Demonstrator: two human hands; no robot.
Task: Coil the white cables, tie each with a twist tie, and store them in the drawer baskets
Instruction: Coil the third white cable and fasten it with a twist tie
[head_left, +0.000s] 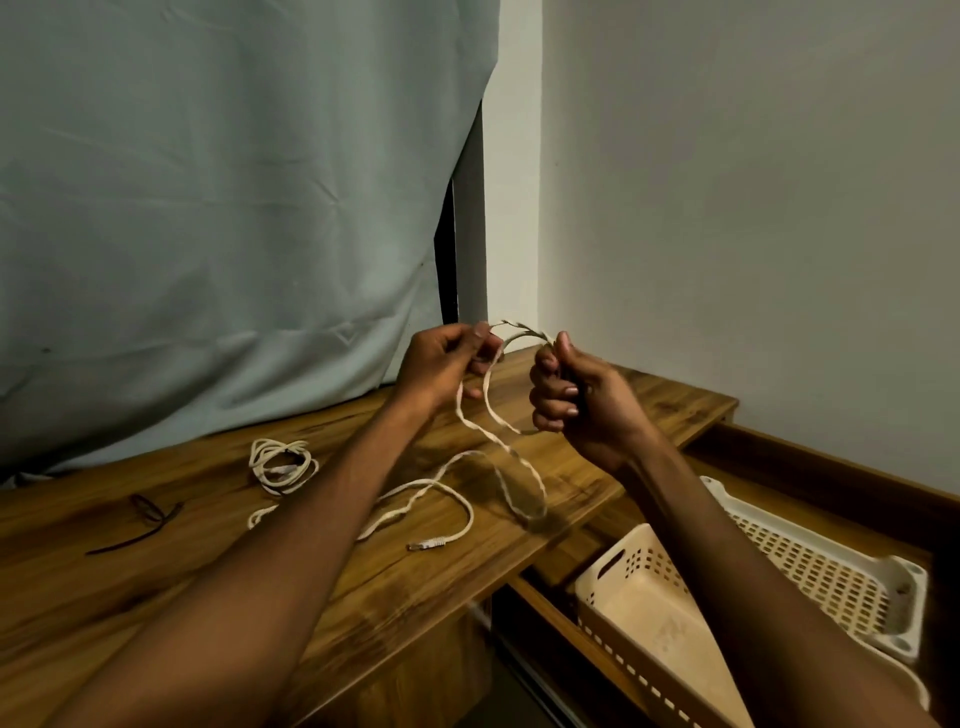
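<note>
Two hands work one white cable (501, 441) above the tabletop (156, 582) far edge: left hand (441, 364) grip pinches it, right hand (576, 400) grip clenched round the loops. Loose tail w/ plug may snag, so loops could be sprung.
</note>
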